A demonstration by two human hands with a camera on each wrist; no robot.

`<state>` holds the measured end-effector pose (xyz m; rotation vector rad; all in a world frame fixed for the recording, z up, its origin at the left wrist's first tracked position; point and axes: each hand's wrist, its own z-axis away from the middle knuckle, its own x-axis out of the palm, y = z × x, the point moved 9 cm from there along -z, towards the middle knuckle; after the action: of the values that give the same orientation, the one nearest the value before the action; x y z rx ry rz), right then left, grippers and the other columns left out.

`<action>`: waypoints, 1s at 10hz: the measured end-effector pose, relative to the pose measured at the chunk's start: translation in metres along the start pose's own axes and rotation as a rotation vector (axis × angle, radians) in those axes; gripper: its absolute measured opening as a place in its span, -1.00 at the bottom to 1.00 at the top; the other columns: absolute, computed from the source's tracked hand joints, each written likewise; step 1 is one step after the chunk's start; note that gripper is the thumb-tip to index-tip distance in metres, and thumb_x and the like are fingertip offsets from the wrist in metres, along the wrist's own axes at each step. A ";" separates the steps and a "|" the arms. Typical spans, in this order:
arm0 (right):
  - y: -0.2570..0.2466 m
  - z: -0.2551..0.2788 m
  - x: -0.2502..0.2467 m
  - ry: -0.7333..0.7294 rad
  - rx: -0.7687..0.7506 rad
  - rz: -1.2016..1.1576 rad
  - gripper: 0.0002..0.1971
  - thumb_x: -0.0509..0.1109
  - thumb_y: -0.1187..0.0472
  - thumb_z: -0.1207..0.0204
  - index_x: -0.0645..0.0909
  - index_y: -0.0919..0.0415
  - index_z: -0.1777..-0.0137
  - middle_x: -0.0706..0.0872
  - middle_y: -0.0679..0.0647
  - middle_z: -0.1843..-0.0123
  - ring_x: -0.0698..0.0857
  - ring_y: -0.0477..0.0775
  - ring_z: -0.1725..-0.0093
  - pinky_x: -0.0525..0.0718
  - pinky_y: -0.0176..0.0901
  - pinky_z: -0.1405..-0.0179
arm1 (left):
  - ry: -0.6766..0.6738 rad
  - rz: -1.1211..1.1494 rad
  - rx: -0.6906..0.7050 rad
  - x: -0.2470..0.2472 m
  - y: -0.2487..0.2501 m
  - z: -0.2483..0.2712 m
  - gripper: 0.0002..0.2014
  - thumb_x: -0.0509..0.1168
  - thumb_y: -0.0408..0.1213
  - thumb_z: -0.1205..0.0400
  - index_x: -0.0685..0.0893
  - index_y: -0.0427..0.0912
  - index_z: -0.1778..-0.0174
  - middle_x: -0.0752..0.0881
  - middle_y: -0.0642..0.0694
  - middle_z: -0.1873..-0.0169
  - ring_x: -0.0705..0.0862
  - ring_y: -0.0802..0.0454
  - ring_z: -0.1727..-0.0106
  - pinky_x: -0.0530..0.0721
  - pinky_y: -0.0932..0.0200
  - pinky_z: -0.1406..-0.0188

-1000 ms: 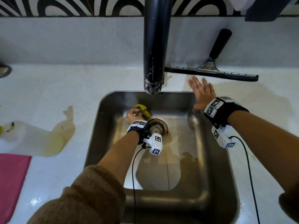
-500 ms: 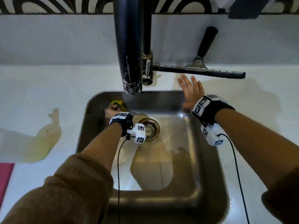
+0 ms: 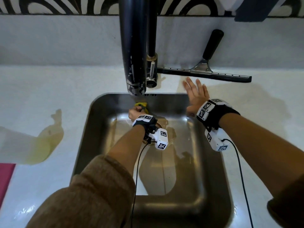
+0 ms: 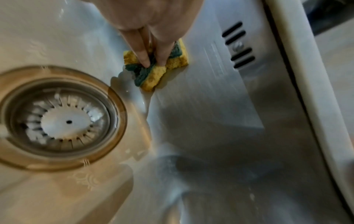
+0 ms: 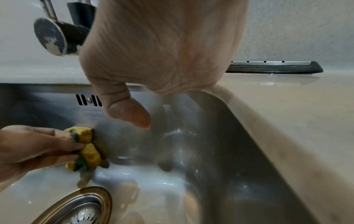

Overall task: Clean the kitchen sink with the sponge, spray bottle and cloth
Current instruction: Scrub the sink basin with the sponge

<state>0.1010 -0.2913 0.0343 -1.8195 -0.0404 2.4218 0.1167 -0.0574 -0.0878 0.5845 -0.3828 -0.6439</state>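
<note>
Brushed steel sink [image 3: 98, 122], glossy where wet; porous foam sponge [image 4: 173, 62]; polished stone countertop [image 3: 49, 89].

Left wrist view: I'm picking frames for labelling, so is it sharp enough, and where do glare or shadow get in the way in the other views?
Left wrist view: sponge readable, sink wall streaked with motion blur. Head view: bright glare on the sink floor, arm shadows, faucet looms large from wide-angle distortion. Right wrist view: right hand fills the frame; left hand soft.
</note>
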 end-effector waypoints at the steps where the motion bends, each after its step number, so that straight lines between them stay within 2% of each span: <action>1: 0.000 0.002 0.000 0.003 0.005 0.001 0.16 0.37 0.25 -0.14 -0.32 0.01 -0.66 -0.36 -0.07 -0.68 -0.36 0.17 -0.66 -0.36 0.06 -0.59 | 0.176 -0.148 0.129 -0.001 0.008 0.010 -0.66 -0.01 -0.70 -0.35 0.27 -0.22 0.65 0.35 -0.15 0.62 0.31 -0.02 0.52 0.29 0.26 0.55; 2: 0.000 0.001 -0.001 -0.004 0.005 0.001 0.17 0.37 0.25 -0.14 -0.33 0.01 -0.66 -0.37 -0.07 -0.68 -0.36 0.18 -0.65 -0.36 0.06 -0.59 | 0.082 -0.141 0.150 0.010 0.000 0.026 -0.72 -0.01 -0.69 -0.24 0.38 -0.23 0.60 0.41 -0.03 0.76 0.31 0.00 0.45 0.31 0.30 0.51; 3: -0.001 0.000 0.000 -0.002 0.010 0.011 0.16 0.38 0.22 -0.16 -0.32 0.01 -0.66 -0.37 -0.07 -0.68 -0.35 0.18 -0.66 -0.35 0.06 -0.60 | -0.053 -0.130 0.074 0.021 -0.032 0.024 -0.79 0.22 -0.47 -0.54 0.49 -0.02 0.16 0.53 -0.02 0.11 0.43 0.08 0.04 0.40 0.31 0.05; 4: -0.002 0.001 -0.002 -0.009 -0.004 0.005 0.13 0.39 0.20 -0.21 -0.31 0.03 -0.66 -0.36 -0.04 -0.68 -0.34 0.20 -0.66 -0.35 0.07 -0.60 | -0.068 -0.094 0.021 0.026 -0.053 0.029 -0.82 0.26 -0.37 -0.61 0.52 0.01 -0.01 0.60 -0.09 -0.19 0.56 0.00 -0.25 0.48 0.23 -0.22; 5: -0.003 0.003 -0.005 -0.048 -0.032 -0.009 0.10 0.40 0.17 -0.29 -0.33 0.08 -0.66 -0.39 0.00 -0.67 -0.37 0.23 -0.65 -0.34 0.10 -0.60 | -0.135 -0.382 0.192 0.037 -0.053 0.041 -0.82 0.26 -0.53 -0.54 0.70 -0.29 0.01 0.69 -0.25 -0.11 0.66 -0.12 -0.12 0.54 0.27 -0.13; 6: -0.003 0.002 -0.005 -0.049 -0.038 0.001 0.11 0.41 0.13 -0.30 -0.33 0.08 -0.66 -0.39 0.02 -0.68 -0.36 0.25 -0.65 -0.32 0.12 -0.61 | -0.189 -0.519 0.191 0.047 -0.067 0.052 -0.82 0.32 -0.47 -0.53 0.73 -0.33 -0.02 0.72 -0.21 -0.06 0.67 -0.11 -0.17 0.59 0.18 -0.23; 7: -0.003 0.001 -0.003 -0.039 -0.040 0.012 0.11 0.41 0.13 -0.30 -0.34 0.08 -0.66 -0.38 0.02 -0.68 -0.35 0.25 -0.65 -0.32 0.12 -0.61 | -0.220 -0.597 0.238 0.058 -0.075 0.061 -0.83 0.33 -0.43 -0.54 0.76 -0.30 -0.01 0.75 -0.21 -0.03 0.69 -0.11 -0.15 0.59 0.16 -0.19; 8: -0.002 0.002 -0.004 -0.036 -0.039 -0.001 0.12 0.40 0.15 -0.26 -0.34 0.08 -0.66 -0.39 0.01 -0.68 -0.36 0.24 -0.65 -0.33 0.12 -0.61 | -0.275 -0.617 0.244 0.069 -0.090 0.068 -0.81 0.32 -0.48 -0.53 0.76 -0.36 -0.01 0.75 -0.30 0.00 0.69 -0.13 -0.07 0.61 0.12 -0.11; 9: -0.002 0.000 -0.003 -0.017 -0.031 -0.001 0.13 0.39 0.16 -0.24 -0.33 0.07 -0.66 -0.38 -0.01 -0.68 -0.36 0.23 -0.65 -0.33 0.12 -0.63 | -0.315 -0.629 0.214 0.080 -0.104 0.075 -0.85 0.31 -0.48 -0.51 0.73 -0.31 0.05 0.67 -0.19 0.17 0.55 -0.04 0.17 0.56 0.24 0.19; 10: -0.001 -0.002 -0.001 0.007 -0.014 0.008 0.11 0.39 0.14 -0.26 -0.32 0.05 -0.66 -0.37 -0.03 -0.68 -0.34 0.21 -0.66 -0.33 0.09 -0.62 | -0.335 -0.758 0.263 0.088 -0.107 0.078 -0.86 0.20 -0.47 -0.59 0.68 -0.35 0.13 0.55 -0.22 0.23 0.50 -0.10 0.18 0.55 0.37 0.32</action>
<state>0.1033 -0.2903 0.0348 -1.8381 -0.0500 2.4265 0.0944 -0.2143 -0.0797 0.8850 -0.5676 -1.4445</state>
